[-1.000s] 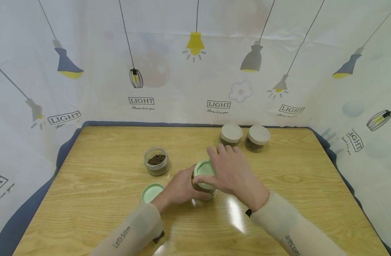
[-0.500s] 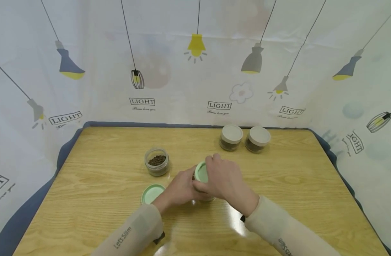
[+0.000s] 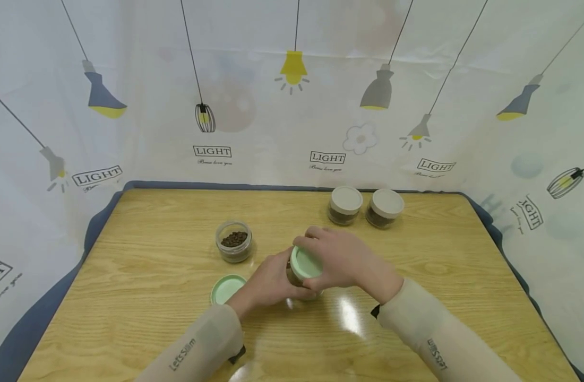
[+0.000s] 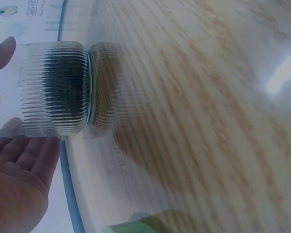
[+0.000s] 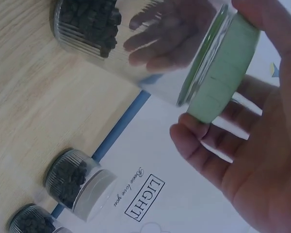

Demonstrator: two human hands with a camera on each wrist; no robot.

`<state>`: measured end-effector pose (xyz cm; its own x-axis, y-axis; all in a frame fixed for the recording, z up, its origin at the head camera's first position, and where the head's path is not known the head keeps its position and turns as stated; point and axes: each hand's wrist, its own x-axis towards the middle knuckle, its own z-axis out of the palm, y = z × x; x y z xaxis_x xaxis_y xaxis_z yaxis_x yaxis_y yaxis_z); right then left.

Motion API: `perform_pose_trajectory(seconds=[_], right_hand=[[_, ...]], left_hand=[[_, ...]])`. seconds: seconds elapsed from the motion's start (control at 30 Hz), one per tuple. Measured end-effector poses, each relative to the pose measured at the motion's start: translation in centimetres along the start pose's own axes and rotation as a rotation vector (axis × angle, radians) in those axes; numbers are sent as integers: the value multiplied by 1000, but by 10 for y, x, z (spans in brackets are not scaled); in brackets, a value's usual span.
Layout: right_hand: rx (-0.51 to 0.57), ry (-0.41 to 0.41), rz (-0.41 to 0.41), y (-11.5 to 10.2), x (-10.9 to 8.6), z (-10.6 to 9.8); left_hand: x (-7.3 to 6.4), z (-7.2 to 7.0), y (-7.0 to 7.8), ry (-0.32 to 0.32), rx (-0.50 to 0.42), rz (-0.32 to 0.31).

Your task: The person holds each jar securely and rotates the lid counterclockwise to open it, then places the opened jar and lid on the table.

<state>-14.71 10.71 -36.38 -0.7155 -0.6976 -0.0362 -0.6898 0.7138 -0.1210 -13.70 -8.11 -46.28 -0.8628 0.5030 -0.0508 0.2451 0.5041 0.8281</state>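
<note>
At the bench (image 3: 129,297), I saw the jar (image 4: 63,90) roughly upright, left hand (image 3: 271,278) gripping its side, right hand (image 3: 346,260) gripping the lid (image 3: 307,263) on top.

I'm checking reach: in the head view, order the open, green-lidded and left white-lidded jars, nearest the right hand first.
1. Green-lidded jar: gripped by the right hand.
2. Left white-lidded jar: beyond that hand.
3. Open jar: off to the left.

From here I see a held jar (image 5: 121,58) between left hand (image 3: 271,278) and right hand (image 3: 342,260), lid (image 3: 307,262) at its mouth. Left of it on the table (image 3: 134,297): uncapped jar (image 3: 234,251) with beans (image 3: 234,239) inside, loose lid (image 3: 226,288) before it. Behind right, two capped jars (image 3: 345,205) side by side.
</note>
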Motion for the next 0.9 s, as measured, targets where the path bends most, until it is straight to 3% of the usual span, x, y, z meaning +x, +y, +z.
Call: perform_pose_trajectory(seconds=[0.17, 0.4, 0.67, 0.9], right_hand=[[33, -9, -61, 5, -1, -2], [1, -28, -29, 4, -5, -4], [-23, -39, 174, -3, -8, -11], [-137, -31, 319, -23, -7, -12]], left_hand=[[0, 0, 2, -6, -6, -7], [0, 0, 3, -8, -11, -17], [1, 1, 1, 0, -6, -18], [1, 1, 1, 7, 2, -11]])
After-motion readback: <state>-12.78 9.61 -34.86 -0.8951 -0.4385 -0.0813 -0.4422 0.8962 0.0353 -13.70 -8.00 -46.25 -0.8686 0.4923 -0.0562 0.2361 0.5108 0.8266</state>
